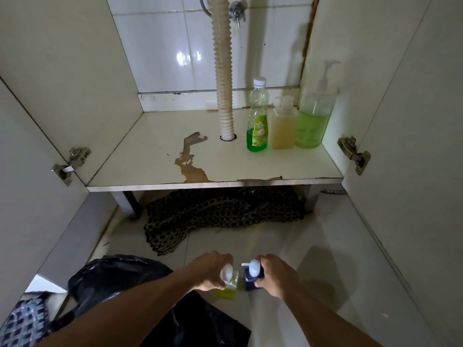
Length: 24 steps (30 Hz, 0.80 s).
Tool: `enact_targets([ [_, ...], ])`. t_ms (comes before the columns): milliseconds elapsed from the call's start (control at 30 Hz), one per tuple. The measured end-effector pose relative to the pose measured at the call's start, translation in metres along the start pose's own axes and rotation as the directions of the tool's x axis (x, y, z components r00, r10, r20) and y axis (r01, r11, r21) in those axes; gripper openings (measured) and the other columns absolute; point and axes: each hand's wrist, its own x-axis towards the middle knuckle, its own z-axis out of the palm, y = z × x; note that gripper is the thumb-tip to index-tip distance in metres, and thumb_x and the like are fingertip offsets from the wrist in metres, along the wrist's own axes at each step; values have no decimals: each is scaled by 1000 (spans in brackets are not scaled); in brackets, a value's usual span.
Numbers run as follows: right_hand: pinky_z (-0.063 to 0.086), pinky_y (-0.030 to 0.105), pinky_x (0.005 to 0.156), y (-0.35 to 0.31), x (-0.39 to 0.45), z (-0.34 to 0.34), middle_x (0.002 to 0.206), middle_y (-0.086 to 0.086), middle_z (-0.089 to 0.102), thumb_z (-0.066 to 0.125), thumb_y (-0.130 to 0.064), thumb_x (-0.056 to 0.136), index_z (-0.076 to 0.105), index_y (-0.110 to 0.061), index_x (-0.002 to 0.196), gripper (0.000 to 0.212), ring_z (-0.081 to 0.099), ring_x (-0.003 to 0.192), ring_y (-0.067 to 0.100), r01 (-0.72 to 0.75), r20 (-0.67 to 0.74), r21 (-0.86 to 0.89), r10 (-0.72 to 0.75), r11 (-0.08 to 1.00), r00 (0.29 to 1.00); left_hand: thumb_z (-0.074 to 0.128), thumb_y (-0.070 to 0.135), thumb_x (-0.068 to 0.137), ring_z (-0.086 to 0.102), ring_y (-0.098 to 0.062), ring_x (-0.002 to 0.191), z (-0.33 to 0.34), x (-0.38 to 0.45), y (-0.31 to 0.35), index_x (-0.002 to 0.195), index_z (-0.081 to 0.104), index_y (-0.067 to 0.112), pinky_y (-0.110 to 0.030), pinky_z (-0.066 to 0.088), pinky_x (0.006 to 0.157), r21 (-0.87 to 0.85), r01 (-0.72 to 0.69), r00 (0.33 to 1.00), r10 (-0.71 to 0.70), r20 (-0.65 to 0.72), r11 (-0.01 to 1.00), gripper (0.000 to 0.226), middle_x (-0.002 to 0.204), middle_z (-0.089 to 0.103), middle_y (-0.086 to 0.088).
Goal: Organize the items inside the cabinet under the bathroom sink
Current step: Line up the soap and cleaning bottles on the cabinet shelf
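Observation:
On the floor tiles in front of the open cabinet, my left hand [209,270] grips a small pump bottle of yellow-green liquid [229,288]. Beside it my right hand [276,275] grips a dark blue pump bottle [253,274]. Both bottles stand upright and close together. On the cabinet shelf [155,161], three bottles line the right side: a green dish-soap bottle [257,118], an amber pump bottle [283,126] and a large clear pump bottle of green liquid [314,113].
A corrugated drain hose [223,71] runs down through a hole in the shelf, whose surface is peeling at the front. A dark checked cloth [215,214] lies under the shelf. A black plastic bag [112,279] sits at lower left. Both cabinet doors stand open.

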Motion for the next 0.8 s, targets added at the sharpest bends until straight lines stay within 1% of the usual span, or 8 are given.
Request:
enact_targets([
  [167,49,28,71,9,12,-31,84,-3,66,73,-29,60,62,-22,77,22,65,82,17,8,46,132,-14,991,999,78,26,73,50,-11,96,-34,1,5,111,55,27,-23,40,74,-102,-22,1000,20,-18,995,45,109,58,6],
  [267,45,24,67,5,20,-72,79,-2,67,79,-27,63,67,-14,79,24,63,76,16,45,13,199,-48,979,999,79,24,72,53,-9,95,-72,2,11,106,62,22,-22,43,75,-128,-57,998,59,10,990,39,101,58,9],
  [367,38,23,61,-11,22,-127,73,-3,61,79,-29,67,65,-8,80,29,56,70,15,97,-47,175,-90,980,995,82,23,66,59,-11,88,-118,1,18,84,63,27,-25,47,74,-193,-87,996,88,-1,977,26,89,62,11],
  [467,31,16,52,-29,24,-182,68,-3,54,78,-31,70,57,-13,70,28,50,69,15,141,-147,98,-125,985,981,84,21,62,66,-15,88,-164,-1,16,72,62,26,-33,53,82,-320,-148,987,118,-110,936,24,83,67,9],
  [567,34,20,60,-44,32,-226,83,-5,56,77,-33,73,57,-22,75,23,53,81,14,196,-254,88,-169,977,952,84,32,56,68,-12,96,-202,0,6,84,65,26,-38,53,90,-445,-212,957,92,-276,870,34,97,71,6],
  [667,38,24,69,-53,51,-241,91,0,57,72,-26,80,62,-12,92,21,54,87,16,195,-333,171,-129,966,934,85,26,53,65,-17,103,-222,15,-7,95,68,18,-38,56,84,-526,-229,881,-56,-469,819,47,122,60,6],
  [733,37,21,62,-59,69,-236,83,-2,55,71,-22,81,58,-15,82,15,52,81,16,204,-349,145,-142,968,926,86,24,52,62,-19,105,-224,30,-14,110,66,18,-33,54,77,-516,-200,812,-153,-563,833,62,136,45,12],
  [800,35,23,62,-64,91,-225,81,-2,55,70,-23,80,57,-18,83,15,51,78,15,217,-351,100,-169,971,921,85,27,51,63,-20,98,-220,45,-19,110,67,20,-35,54,77,-496,-147,769,-216,-601,856,62,132,54,11],
])
